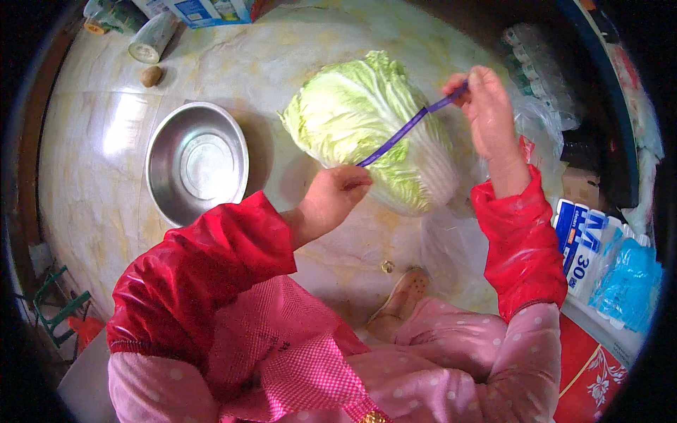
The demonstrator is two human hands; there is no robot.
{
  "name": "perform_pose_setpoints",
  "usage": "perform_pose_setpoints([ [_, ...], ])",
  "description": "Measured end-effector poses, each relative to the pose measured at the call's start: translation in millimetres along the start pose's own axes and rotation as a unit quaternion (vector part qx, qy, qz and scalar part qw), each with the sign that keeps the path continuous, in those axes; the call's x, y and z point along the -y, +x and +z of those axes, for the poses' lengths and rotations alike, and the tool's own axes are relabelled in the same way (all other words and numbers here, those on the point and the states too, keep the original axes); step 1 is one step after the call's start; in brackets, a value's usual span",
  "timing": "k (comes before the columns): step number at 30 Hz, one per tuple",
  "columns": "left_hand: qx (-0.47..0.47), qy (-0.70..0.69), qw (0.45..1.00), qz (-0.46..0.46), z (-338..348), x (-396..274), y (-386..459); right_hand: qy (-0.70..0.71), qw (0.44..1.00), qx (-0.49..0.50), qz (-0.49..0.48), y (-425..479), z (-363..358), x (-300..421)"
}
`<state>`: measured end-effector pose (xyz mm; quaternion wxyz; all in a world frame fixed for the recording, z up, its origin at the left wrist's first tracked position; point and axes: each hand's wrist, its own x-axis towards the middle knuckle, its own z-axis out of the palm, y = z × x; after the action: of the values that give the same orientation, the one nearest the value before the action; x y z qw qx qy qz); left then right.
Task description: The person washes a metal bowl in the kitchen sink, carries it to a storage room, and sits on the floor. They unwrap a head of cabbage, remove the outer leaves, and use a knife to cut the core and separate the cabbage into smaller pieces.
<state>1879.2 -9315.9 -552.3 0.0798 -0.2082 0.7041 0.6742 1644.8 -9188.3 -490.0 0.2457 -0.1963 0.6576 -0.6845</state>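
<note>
A napa cabbage (359,121) lies on its side on the light marbled floor, its leafy end to the upper left and its white base to the lower right. Across and above it runs a narrow purple strip (394,138), stretched out with a bend near its upper part. My left hand (338,195) pinches the strip's lower end at the cabbage's near edge. The upper end is between the fingers of my right hand (484,108), raised at the cabbage's right. Left of the cabbage stands a stainless steel basin (197,164) with nothing in it.
Beyond the basin are a small round brown item (151,76), a cut winter melon piece (153,39) and a blue printed box (211,10). Clear plastic bags (537,124) lie at the right, near wrapped paper packs (587,243). A clear plastic sheet (455,246) lies beside my shoe (404,296).
</note>
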Motion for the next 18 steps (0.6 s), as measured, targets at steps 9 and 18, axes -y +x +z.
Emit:
perform_pose_setpoints([
  [9,0.067,0.052,0.962,-0.261,-28.2,50.0,-37.1,0.099,0.981,-0.107,-0.130,18.9,-113.9,42.7],
  [18,0.272,0.086,0.900,-0.329,-50.6,92.7,-65.2,0.093,0.952,-0.130,-0.262,4.8,-99.3,93.0],
])
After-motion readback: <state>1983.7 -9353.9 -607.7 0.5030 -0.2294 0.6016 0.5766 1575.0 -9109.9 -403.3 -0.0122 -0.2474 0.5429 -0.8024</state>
